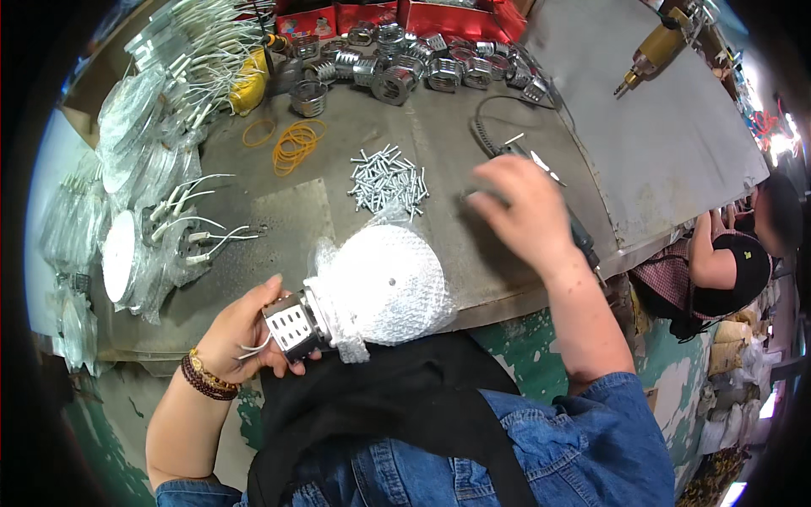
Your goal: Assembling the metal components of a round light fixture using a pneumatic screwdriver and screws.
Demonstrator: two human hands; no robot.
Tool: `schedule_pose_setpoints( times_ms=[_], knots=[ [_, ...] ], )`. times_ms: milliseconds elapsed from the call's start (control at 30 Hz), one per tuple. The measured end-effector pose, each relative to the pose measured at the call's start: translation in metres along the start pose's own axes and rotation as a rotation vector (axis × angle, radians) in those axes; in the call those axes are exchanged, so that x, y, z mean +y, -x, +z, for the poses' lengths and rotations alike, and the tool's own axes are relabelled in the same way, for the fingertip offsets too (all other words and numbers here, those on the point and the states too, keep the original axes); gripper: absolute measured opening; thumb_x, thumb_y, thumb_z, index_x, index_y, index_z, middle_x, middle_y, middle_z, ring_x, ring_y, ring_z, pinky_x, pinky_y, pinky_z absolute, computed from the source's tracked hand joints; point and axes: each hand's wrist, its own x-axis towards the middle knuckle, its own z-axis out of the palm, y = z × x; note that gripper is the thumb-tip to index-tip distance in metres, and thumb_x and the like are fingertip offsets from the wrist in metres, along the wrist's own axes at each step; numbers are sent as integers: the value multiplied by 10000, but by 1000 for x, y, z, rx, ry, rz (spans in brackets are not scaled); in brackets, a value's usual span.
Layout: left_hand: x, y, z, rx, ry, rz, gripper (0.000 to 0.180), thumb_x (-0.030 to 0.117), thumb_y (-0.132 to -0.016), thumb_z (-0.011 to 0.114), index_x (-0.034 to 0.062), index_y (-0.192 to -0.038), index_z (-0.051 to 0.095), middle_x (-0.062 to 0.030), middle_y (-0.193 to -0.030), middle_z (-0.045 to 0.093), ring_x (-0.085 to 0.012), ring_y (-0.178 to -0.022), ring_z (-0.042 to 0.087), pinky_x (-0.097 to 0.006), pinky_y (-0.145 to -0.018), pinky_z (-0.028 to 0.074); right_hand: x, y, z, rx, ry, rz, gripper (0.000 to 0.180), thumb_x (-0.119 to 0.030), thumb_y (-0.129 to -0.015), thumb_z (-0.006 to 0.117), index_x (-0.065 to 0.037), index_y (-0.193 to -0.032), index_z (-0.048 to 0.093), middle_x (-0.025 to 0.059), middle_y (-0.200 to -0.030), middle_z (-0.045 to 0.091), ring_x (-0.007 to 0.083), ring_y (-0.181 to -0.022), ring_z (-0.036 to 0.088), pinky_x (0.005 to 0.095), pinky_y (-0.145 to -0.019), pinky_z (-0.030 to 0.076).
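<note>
My left hand (245, 329) is wrapped round a square, slotted metal housing (291, 328) with thin white wires at its end. The housing joins a round white disc lamp head (393, 283) in bubble wrap, which rests over the table's front edge against my black apron. My right hand (524, 207) hovers over the table's right side, slightly blurred, thumb and fingers apart. Beneath it lies a dark corded hand tool (583, 241), partly hidden by the hand. A pile of silver screws (389, 180) lies beyond the lamp head.
Yellow rubber bands (296, 148) lie left of the screws. Several metal rings and slotted housings (397, 83) line the back by red boxes (448, 19). Wrapped lamp discs (122, 253) with white wires crowd the left side. A brass-coloured tool (655, 51) is at upper right; another person (718, 262) sits beyond.
</note>
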Motion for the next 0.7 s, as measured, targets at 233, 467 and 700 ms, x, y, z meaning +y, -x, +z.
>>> schedule_pose_setpoints(
  times_ms=[233,467,700],
  knots=[
    [9,22,26,719,-1574,1129,328,156,-751,815,51,-1036,688,-131,-1053,680,-350,-1010,616,-436,-883,491,-53,-25,30,-372,-145,163,168,-210,-879,697,-50,-928,711,129,-938,700,336,-895,685,429,-815,539],
    [-4,-10,29,305,-1487,1196,374,161,-691,858,66,-1017,701,-104,-1067,681,-328,-1014,633,-426,-905,493,-55,-16,27,-217,-201,237,102,-112,-907,649,-15,-939,642,165,-899,679,385,-857,663,456,-800,525],
    [-12,-23,24,315,-1319,1232,575,157,-646,885,46,-1160,650,-107,-1078,683,-310,-994,643,-409,-896,505,-130,-1,27,-101,-756,-228,173,-25,-838,684,-17,-1005,642,127,-929,645,333,-897,639,404,-746,524]
  ],
)
